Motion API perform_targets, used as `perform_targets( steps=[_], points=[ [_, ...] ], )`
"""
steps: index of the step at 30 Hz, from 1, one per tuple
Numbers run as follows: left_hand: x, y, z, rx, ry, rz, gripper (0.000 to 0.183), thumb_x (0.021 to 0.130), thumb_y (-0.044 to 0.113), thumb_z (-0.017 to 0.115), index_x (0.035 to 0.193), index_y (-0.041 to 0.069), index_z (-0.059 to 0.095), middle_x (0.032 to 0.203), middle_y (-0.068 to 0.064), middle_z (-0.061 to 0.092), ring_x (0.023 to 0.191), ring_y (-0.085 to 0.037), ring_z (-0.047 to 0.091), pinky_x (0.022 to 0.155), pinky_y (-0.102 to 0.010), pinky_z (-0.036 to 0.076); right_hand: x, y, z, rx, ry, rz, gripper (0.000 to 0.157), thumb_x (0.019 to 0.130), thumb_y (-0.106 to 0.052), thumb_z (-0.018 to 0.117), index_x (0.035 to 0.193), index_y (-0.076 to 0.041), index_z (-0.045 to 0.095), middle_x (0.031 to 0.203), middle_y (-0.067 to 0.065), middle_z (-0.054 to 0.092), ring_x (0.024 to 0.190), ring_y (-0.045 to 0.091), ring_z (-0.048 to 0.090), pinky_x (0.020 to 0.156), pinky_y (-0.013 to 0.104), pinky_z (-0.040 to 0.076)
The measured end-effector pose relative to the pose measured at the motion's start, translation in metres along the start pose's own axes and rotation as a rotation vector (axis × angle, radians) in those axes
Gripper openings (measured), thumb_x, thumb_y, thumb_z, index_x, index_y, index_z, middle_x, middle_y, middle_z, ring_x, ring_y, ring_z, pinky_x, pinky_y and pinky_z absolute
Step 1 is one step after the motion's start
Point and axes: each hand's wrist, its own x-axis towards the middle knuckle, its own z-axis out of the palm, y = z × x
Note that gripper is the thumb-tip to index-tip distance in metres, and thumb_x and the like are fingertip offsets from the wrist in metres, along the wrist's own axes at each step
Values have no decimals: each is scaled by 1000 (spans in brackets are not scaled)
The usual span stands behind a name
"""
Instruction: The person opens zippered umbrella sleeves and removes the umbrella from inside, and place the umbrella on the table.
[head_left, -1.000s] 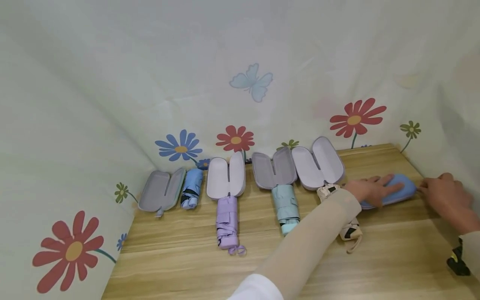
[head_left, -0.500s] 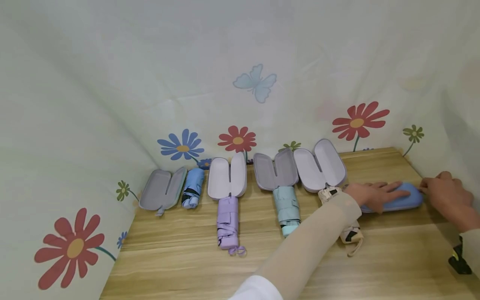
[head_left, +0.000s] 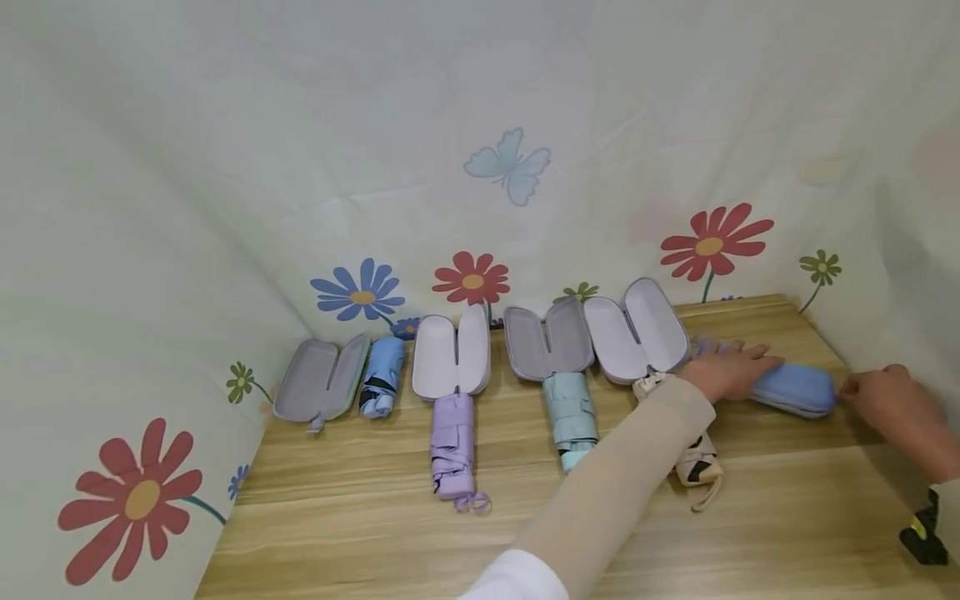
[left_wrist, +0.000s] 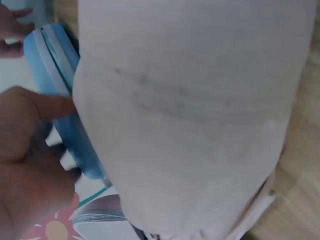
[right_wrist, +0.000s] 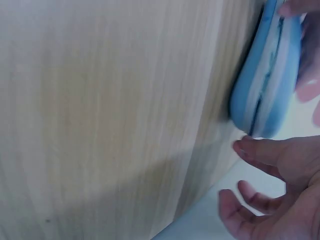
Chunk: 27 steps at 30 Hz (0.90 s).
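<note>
A blue zip-up hard case (head_left: 798, 387) lies closed on the right of the wooden table. My left hand (head_left: 731, 371) grips it from above near its inner end, the thumb on its zipped side in the left wrist view, where this case (left_wrist: 82, 145) partly hides behind my sleeve. At the outer end of the case (right_wrist: 262, 95), my right hand (right_wrist: 280, 185) holds thumb and index finger together at the zip line, seemingly pinching the zipper pull, which the fingers hide. The right hand's other fingers are loosely bent.
Several opened cases, such as a grey-lined one (head_left: 528, 342), line the back edge. Folded umbrellas lie near them: blue (head_left: 384, 375), purple (head_left: 453, 446), teal (head_left: 570, 408) and beige (head_left: 701, 462), the last partly under my left forearm. A flower-printed curtain (head_left: 375, 167) rises behind.
My left hand has slid left along the blue case, uncovering more of its top. The case has turned slightly, showing its zipped side. My right hand has dropped a little at the case's outer end.
</note>
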Motion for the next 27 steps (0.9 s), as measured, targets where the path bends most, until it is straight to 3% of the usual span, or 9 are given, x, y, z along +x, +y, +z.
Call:
perform_targets(
  steps=[3,6,9,11,14,18,21,27],
  points=[
    [-1,1,3,-45,62,-138,48,102,38,29,144,54,13,155,21,5,144,-13,4,114,-35,15,-9,-5,1,2,-35,-126,21,85,-9,62,86,12,65,75,22,61,74,43,51,71,53,43],
    [-2,5,2,-147,128,-259,45,101,39,28,146,42,27,154,9,16,141,-19,12,110,-34,22,-20,-16,4,60,-25,-246,17,81,-11,66,80,5,69,72,15,65,67,32,56,68,48,46],
    [0,13,-1,-292,144,-356,53,97,48,35,147,32,29,152,6,15,140,-17,11,110,-32,21,-32,-33,9,134,16,-324,11,80,-14,70,77,-4,72,71,6,67,63,19,58,61,38,47],
    [2,18,-1,-337,124,-397,63,93,57,39,148,32,22,153,7,10,141,-13,7,111,-29,19,-38,-45,12,164,28,-379,7,80,-15,72,77,-9,72,70,0,68,61,13,57,58,34,46],
    [2,20,2,-318,85,-397,75,88,66,42,150,35,13,155,10,4,142,-9,3,112,-26,16,-43,-63,18,200,47,-423,6,79,-13,73,73,-13,71,65,-7,65,64,17,57,68,41,46],
    [3,15,6,-259,40,-340,75,90,66,37,150,38,4,156,14,-3,143,-6,-3,113,-23,11,-44,-72,22,222,46,-412,6,80,-14,73,74,-14,72,66,-6,65,77,30,54,78,52,40],
    [12,11,10,-251,19,-289,75,91,66,35,150,38,-1,156,14,-6,143,-6,-6,113,-23,9,-43,-69,20,223,41,-397,4,80,-15,73,76,-13,73,69,-2,67,81,35,53,75,51,40],
    [38,8,20,-219,-7,-247,79,88,70,33,150,38,-4,156,15,-9,143,-6,-7,114,-24,8,-39,-61,19,189,120,-432,6,74,-14,78,73,-13,72,69,-1,66,81,33,52,69,46,42]
  ],
)
